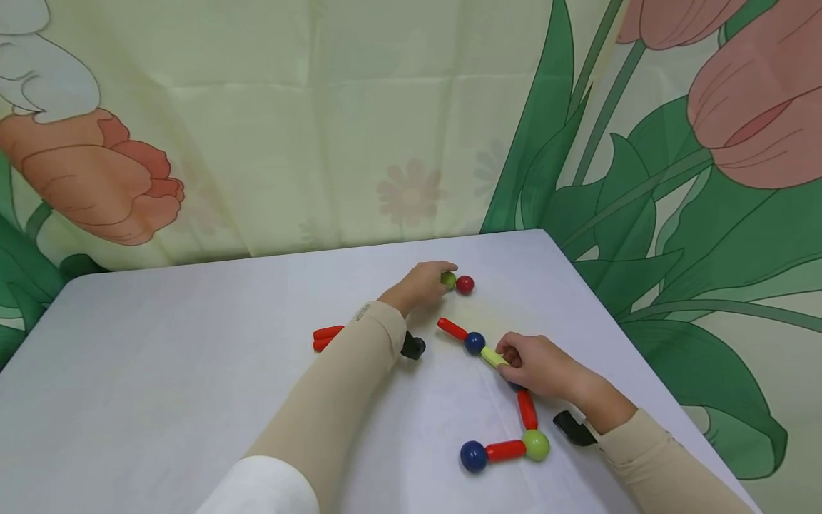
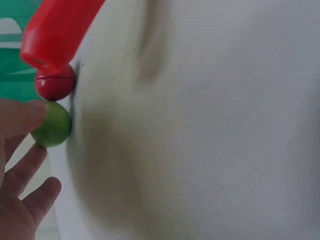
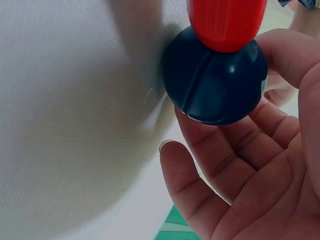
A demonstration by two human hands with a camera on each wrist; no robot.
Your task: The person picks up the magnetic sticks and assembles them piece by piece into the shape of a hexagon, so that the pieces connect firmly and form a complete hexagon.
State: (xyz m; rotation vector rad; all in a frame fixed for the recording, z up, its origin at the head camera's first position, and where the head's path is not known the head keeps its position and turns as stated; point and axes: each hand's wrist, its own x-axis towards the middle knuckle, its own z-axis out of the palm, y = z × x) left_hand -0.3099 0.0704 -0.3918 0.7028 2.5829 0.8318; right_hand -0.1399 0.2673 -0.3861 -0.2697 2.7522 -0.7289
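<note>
My left hand (image 1: 420, 284) reaches to the far part of the table, its thumb and fingers on a green ball (image 2: 52, 125). Touching that ball is a red ball (image 1: 465, 285). My right hand (image 1: 538, 364) grips a toy chain of rods and balls around its yellow-green rod (image 1: 493, 358) and the adjoining blue ball (image 3: 215, 77); that ball is partly hidden in the head view. From the rod's far end run another blue ball (image 1: 474, 343) and a red rod (image 1: 452, 328). Nearer me, the chain bends through a red rod (image 1: 527, 410), a green ball (image 1: 536, 445), a red rod (image 1: 506, 451) and a blue ball (image 1: 474, 456).
Red rods (image 1: 328, 333) lie on the white table (image 1: 193, 357) left of my left forearm, partly covered by it. Black wrist cameras (image 1: 574, 428) sit at both wrists. A printed floral cloth (image 1: 257, 143) hangs behind the table.
</note>
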